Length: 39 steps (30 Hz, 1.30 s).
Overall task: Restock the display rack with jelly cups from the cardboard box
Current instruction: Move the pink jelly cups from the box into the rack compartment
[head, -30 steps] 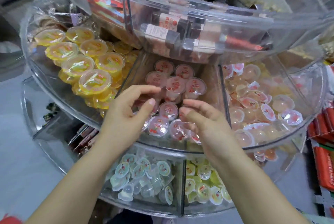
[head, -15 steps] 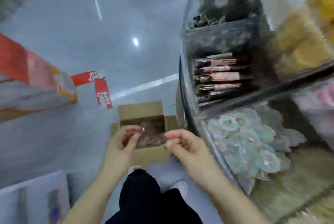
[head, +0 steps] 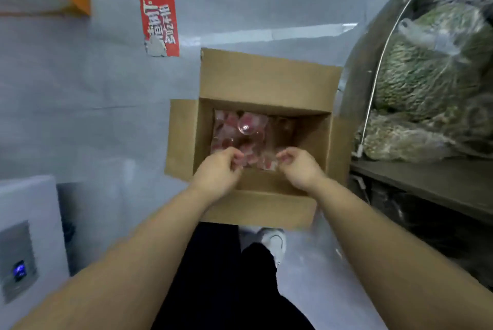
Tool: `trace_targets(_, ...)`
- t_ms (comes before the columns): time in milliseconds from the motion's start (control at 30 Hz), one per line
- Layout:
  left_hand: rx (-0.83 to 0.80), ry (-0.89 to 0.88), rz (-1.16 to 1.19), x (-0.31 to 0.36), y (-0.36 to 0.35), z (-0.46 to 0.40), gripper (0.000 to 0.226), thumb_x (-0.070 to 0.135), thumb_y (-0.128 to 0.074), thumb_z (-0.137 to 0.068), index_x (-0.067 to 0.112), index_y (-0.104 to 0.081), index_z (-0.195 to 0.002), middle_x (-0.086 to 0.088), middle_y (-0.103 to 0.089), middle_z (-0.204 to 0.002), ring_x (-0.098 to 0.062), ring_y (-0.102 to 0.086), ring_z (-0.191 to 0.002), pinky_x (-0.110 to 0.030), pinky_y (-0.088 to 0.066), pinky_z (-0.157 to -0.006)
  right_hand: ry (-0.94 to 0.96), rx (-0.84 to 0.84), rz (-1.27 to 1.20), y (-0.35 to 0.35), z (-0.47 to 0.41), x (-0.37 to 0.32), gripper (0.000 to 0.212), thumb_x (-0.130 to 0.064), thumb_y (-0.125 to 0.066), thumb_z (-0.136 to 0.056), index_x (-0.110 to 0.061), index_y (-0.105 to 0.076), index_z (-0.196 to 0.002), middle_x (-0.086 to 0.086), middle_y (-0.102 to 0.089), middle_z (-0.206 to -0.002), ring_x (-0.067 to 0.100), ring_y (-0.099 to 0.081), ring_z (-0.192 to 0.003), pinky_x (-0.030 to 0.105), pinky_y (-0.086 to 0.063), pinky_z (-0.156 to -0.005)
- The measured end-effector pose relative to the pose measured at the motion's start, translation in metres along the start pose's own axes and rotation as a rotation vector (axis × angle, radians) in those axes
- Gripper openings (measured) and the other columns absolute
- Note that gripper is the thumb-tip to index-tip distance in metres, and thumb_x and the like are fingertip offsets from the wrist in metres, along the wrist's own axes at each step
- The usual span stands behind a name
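An open cardboard box (head: 266, 79) stands on the floor in front of me. Pink and red jelly cups (head: 248, 124) in clear plastic lie at its bottom. My left hand (head: 217, 169) and my right hand (head: 302, 167) reach into the near side of the box, side by side. Their fingers are curled down at the cups. Blur and the backs of the hands hide whether any cup is gripped. The curved clear wall of the display rack (head: 384, 44) rises at the right, just beside the box.
Bags of greenish snacks (head: 426, 76) fill the rack's low tier above a dark shelf (head: 426, 183). A red floor sticker (head: 158, 9) lies beyond the box. A white unit (head: 26, 223) stands at the left. My dark trousers and a white shoe (head: 274, 244) are below.
I turned from the rack's pink jelly compartment down to the box on the floor. Both hands dropped from above the box into it, among the cups.
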<state>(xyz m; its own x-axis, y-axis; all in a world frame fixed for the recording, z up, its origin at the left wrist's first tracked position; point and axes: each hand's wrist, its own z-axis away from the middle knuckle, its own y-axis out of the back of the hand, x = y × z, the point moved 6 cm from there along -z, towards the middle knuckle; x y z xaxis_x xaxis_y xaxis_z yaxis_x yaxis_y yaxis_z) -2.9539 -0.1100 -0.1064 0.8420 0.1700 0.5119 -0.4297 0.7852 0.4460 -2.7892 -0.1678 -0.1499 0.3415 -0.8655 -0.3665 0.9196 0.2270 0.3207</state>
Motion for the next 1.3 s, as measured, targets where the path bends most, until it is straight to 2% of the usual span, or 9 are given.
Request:
trace_targets(100, -0.125, -0.027, -0.166, -0.023, -0.031, -0.065, 0.038, 0.023, -0.052, -0.09, 0.013, -0.052, -0.126, -0.01, -0.06, -0.123, -0.026, -0.052, -0.117, -0.026, -0.038, -0.096, 0.065, -0.054, 0.362, -0.02, -0.063, 0.006, 0.03, -0.015, -0.064, -0.083, -0.007, -0.061, -0.112, 0.011, -0.068, -0.106, 0.024, -0.061, -0.102, 0.02, -0.043, -0.079)
trace_targets(200, -0.283, -0.031, -0.609, -0.053, -0.06, -0.118, 0.041, 0.035, -0.046, -0.091, 0.016, -0.049, -0.128, -0.011, -0.051, -0.134, -0.029, -0.039, -0.127, -0.033, -0.032, -0.104, 0.012, -0.186, 0.545, -0.046, -0.11, 0.023, 0.042, -0.018, -0.061, -0.087, -0.006, -0.052, -0.126, 0.014, -0.056, -0.13, 0.029, -0.053, -0.119, 0.024, -0.042, -0.088)
trace_targets(433, -0.327, -0.112, -1.114, -0.075, -0.098, -0.159, 0.054, 0.045, -0.045, -0.09, 0.013, -0.043, -0.134, -0.007, -0.044, -0.141, -0.026, -0.031, -0.132, -0.035, -0.015, -0.11, 0.046, -0.296, 0.774, -0.081, -0.155, 0.044, 0.042, -0.024, -0.07, -0.079, -0.011, -0.061, -0.118, 0.011, -0.058, -0.127, 0.025, -0.056, -0.116, 0.028, -0.046, -0.095)
trace_targets(567, -0.262, -0.169, -1.14, -0.071, -0.103, -0.161, 0.041, 0.032, -0.042, -0.093, 0.015, -0.049, -0.129, -0.008, -0.05, -0.135, -0.027, -0.034, -0.129, -0.038, -0.015, -0.111, 0.061, -0.28, 0.671, -0.073, -0.153, 0.044, 0.047, -0.021, -0.077, -0.07, -0.012, -0.06, -0.113, 0.007, -0.063, -0.117, 0.022, -0.059, -0.105, 0.023, -0.047, -0.079)
trace_targets(733, -0.28, -0.193, -0.991, -0.066, -0.105, -0.159, 0.047, 0.042, -0.055, -0.085, 0.015, -0.052, -0.123, -0.009, -0.058, -0.127, -0.026, -0.049, -0.12, -0.032, -0.028, -0.104, 0.005, -0.193, 0.473, -0.054, -0.146, 0.045, 0.031, -0.014, -0.073, -0.072, -0.014, -0.067, -0.102, 0.007, -0.069, -0.097, 0.016, -0.058, -0.073, 0.021, -0.043, -0.053)
trace_targets(833, -0.297, -0.069, -0.76, -0.069, -0.092, -0.154, 0.05, 0.038, -0.07, -0.075, 0.016, -0.054, -0.117, -0.008, -0.062, -0.117, -0.027, -0.058, -0.108, -0.03, -0.044, -0.087, -0.007, -0.061, 0.263, -0.041, -0.137, 0.046, 0.019, -0.011, -0.071, -0.074, -0.017, -0.068, -0.091, 0.005, -0.069, -0.104, 0.018, -0.062, -0.084, 0.019, -0.044, -0.062)
trace_targets(933, -0.243, -0.029, -0.351, -0.056, -0.07, -0.125, 0.048, 0.03, -0.074, -0.067, 0.018, -0.06, -0.111, -0.006, -0.067, -0.106, -0.025, -0.063, -0.096, -0.03, -0.05, -0.083, 0.021, 0.172, 0.021, -0.02, -0.096, 0.041, 0.047, -0.008, -0.073, -0.07, -0.009, -0.053, -0.113, 0.008, -0.062, -0.11, 0.023, -0.059, -0.102, 0.024, -0.045, -0.081)
trace_targets(1100, -0.037, -0.19, 0.281, 0.025, -0.009, -0.002, 0.041, 0.024, -0.065, -0.061, 0.039, -0.058, -0.098, -0.007, -0.051, -0.108, -0.012, -0.058, -0.092, -0.024, -0.045, -0.087, 0.201, 0.333, -0.616, 0.021, 0.068, 0.001, 0.039, 0.008, -0.068, -0.073, -0.012, -0.049, -0.101, -0.004, -0.059, -0.085, -0.007, -0.056, -0.066, 0.003, -0.041, -0.061)
trace_targets(1300, 0.003, -0.39, 0.436, 0.181, 0.076, 0.188, 0.042, 0.026, -0.072, -0.067, 0.038, -0.052, -0.103, 0.013, -0.062, -0.103, -0.012, -0.058, -0.101, -0.027, -0.046, -0.089, 0.386, 0.365, -0.826, 0.115, 0.315, -0.066, 0.044, 0.015, -0.065, -0.074, -0.018, -0.054, -0.101, -0.003, -0.064, -0.096, 0.004, -0.059, -0.086, 0.015, -0.046, -0.077)
